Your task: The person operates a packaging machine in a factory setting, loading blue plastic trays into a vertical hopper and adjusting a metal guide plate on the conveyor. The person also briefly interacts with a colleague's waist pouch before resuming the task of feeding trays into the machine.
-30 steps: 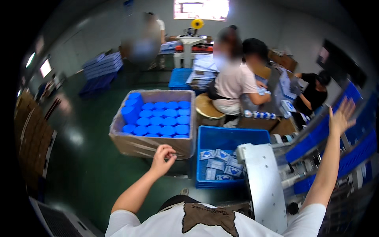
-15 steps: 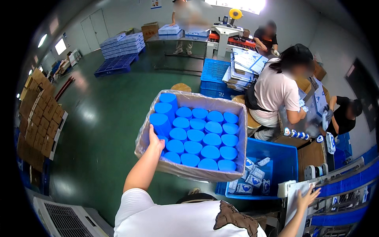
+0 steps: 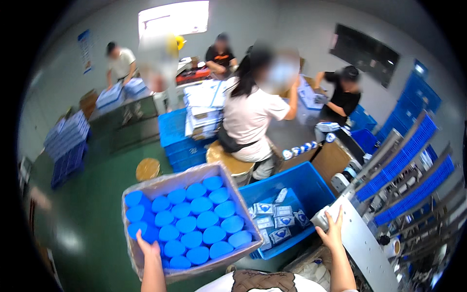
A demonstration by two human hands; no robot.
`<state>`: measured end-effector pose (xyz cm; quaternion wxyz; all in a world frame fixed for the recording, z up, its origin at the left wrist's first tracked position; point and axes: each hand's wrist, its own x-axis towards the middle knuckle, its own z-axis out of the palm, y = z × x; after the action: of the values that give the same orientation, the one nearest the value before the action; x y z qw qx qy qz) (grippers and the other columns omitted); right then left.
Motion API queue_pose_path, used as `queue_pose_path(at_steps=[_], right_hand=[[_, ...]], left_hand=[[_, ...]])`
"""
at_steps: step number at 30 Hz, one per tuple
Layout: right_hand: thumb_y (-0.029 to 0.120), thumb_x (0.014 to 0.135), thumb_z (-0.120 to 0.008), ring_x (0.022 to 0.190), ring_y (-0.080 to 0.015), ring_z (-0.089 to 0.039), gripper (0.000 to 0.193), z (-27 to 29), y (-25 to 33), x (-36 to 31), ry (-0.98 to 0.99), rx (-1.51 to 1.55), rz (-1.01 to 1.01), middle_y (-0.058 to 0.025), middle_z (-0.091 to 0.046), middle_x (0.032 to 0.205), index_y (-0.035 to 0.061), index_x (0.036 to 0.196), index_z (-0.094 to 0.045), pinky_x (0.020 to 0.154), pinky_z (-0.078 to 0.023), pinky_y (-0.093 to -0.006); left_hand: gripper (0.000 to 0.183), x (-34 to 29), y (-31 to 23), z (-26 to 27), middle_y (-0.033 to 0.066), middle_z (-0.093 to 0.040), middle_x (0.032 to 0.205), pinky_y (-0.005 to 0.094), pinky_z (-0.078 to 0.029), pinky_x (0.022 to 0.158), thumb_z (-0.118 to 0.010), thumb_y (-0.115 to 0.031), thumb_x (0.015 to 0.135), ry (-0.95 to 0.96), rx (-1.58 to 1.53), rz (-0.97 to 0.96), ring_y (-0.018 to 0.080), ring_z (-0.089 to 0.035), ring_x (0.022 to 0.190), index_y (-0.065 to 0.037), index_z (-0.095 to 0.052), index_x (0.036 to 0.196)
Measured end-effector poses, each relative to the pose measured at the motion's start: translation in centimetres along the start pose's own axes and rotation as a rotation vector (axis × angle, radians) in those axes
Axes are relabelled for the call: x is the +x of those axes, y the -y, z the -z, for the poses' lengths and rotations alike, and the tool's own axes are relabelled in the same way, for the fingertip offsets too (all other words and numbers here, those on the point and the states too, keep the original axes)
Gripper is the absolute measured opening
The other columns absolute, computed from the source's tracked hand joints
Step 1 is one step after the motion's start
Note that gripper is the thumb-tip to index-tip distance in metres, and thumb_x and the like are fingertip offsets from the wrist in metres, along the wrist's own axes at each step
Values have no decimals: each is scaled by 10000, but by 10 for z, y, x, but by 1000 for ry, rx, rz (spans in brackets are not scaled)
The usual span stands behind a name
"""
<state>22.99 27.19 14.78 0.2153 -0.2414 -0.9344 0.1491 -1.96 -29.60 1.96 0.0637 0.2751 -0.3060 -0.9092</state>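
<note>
A cardboard box (image 3: pixel 233 182) lined with clear plastic film sits in front of me, packed with rows of smooth blue cylinders (image 3: pixel 186 225). Along its left side a few stand higher than the others. My left hand (image 3: pixel 150 249) is closed at the nearest raised blue cylinder (image 3: pixel 140 229), thumb up along its side; part of the fingers is hidden. My right hand (image 3: pixel 332 232) is open, fingers spread, beside the edge of a white machine panel (image 3: pixel 362 243). Whether it touches the panel I cannot tell.
A blue bin (image 3: pixel 311 182) holding several white packets (image 3: pixel 283 222) stands right of the box. Conveyor rails (image 3: pixel 413 190) rise at the right. Ahead, a seated person (image 3: pixel 253 117) works at a table near stacked blue crates (image 3: pixel 182 143). A round stool (image 3: pixel 148 169) stands beyond the box.
My view has swung to the right, so the box appears lower and further left. My left hand stays at the raised cylinders; my right hand stays spread by the panel.
</note>
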Motion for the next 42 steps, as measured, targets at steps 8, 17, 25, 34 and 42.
queue_pose_path(at_steps=[8,17,25,34,42], right_hand=[[228,702,-744,1301,-478,-284,701,37,-15,-22,80,13,187,-308,-222,1434,139,1332,-449,1054,-285,-493],[161,856,-464,1385,-293,-233,604,108,-61,-69,87,-167,940,-126,-253,1485,287,1423,-298,1055,-278,-559],[245,606,-727,1186,-436,-417,937,208,-151,-102,338,45,651,-280,-392,1276,90,1416,-284,990,-344,-495],[302,535,-748,1129,-411,-416,1128,226,-232,-98,558,-219,-59,-277,-382,1254,64,1465,-156,955,-353,-454],[244,540,-804,1182,-433,-365,1187,443,-186,68,-753,-768,211,-279,-311,1302,123,1477,-86,978,-373,-508]], left_hand=[[567,-103,71,-68,124,-520,1187,407,-432,907,-584,-341,799,252,223,-234,262,-509,1071,-30,-445,1251],[755,-370,275,-211,132,-453,1330,480,-371,1014,-595,-372,736,1292,582,1122,298,-475,1196,-79,-325,1378],[846,-482,381,-226,170,-333,1424,511,-323,1043,-428,-672,816,1280,847,1874,349,-382,1281,-140,-221,1439],[385,-481,457,-244,181,-523,1146,421,-479,909,-582,-136,893,1433,1061,1063,302,-565,1023,-1,-400,1204],[392,-512,546,-228,113,-550,1082,344,-508,833,-586,-27,857,1789,879,1070,223,-588,927,-42,-401,1202]])
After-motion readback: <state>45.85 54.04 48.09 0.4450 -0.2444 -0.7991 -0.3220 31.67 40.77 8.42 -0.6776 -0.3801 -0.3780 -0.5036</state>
